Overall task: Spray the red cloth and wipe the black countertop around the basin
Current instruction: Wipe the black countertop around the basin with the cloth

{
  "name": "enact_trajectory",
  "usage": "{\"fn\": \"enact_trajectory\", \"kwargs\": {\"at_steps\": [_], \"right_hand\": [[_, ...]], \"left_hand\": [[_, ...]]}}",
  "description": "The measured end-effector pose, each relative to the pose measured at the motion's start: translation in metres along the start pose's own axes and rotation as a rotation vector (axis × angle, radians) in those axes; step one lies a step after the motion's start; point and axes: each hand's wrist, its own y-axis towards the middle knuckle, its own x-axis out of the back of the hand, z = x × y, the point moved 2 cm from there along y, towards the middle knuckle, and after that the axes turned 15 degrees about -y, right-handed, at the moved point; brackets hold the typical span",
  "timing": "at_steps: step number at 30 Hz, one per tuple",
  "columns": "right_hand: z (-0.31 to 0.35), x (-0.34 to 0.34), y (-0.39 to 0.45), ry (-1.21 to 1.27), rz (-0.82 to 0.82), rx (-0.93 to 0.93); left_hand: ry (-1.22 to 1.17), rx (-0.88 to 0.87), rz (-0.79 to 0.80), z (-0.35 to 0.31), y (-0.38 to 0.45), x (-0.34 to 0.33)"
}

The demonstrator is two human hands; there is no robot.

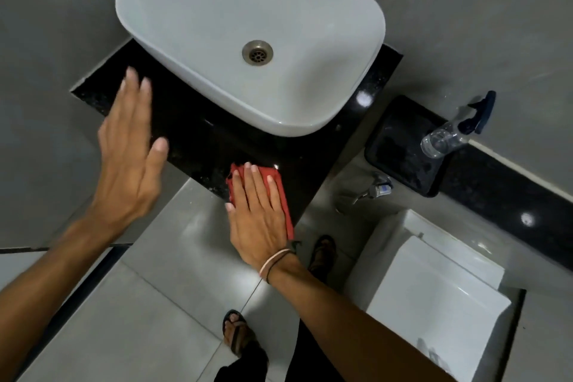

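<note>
Right hand [259, 214], fingers flat and together, presses red cloth [280, 186] on black countertop [198, 139] front edge below basin [248, 31]; left hand [130, 149] open, empty.

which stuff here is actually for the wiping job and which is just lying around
For the job:
folded red cloth under the flat right hand
glossy black stone countertop
white oval ceramic basin
clear plastic spray bottle with dark blue trigger

Lying about:
black rectangular tray
white toilet
</note>
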Motion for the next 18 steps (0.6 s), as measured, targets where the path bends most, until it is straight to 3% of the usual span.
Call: {"fn": "enact_trajectory", "kwargs": {"at_steps": [3,5,6,8,10,13,15,18], "right_hand": [[-0.028,0.049,0.021,0.330,-0.269,-0.008],[-0.067,0.085,0.045,0.373,-0.543,-0.017],[-0.087,0.098,0.062,0.344,-0.599,0.011],[-0.117,0.113,0.101,0.260,-0.539,0.135],[-0.131,0.112,0.130,0.139,-0.345,0.355],[-0.125,0.096,0.151,-0.010,-0.089,0.653],[-0.108,0.085,0.155,-0.017,0.038,0.732],[-0.082,0.079,0.162,0.033,0.071,0.750]], "left_hand": [[0.007,0.121,-0.059,0.001,-0.038,-0.010],[-0.006,0.164,0.008,-0.018,-0.061,-0.037],[0.013,0.190,0.077,-0.030,-0.071,-0.055],[0.122,0.219,0.212,-0.051,-0.081,-0.097],[0.235,0.271,0.308,-0.062,-0.084,-0.139],[0.328,0.434,0.313,-0.060,-0.076,-0.178],[0.374,0.437,0.253,-0.055,-0.078,-0.191],[0.369,0.353,0.265,-0.043,-0.080,-0.192]]}}
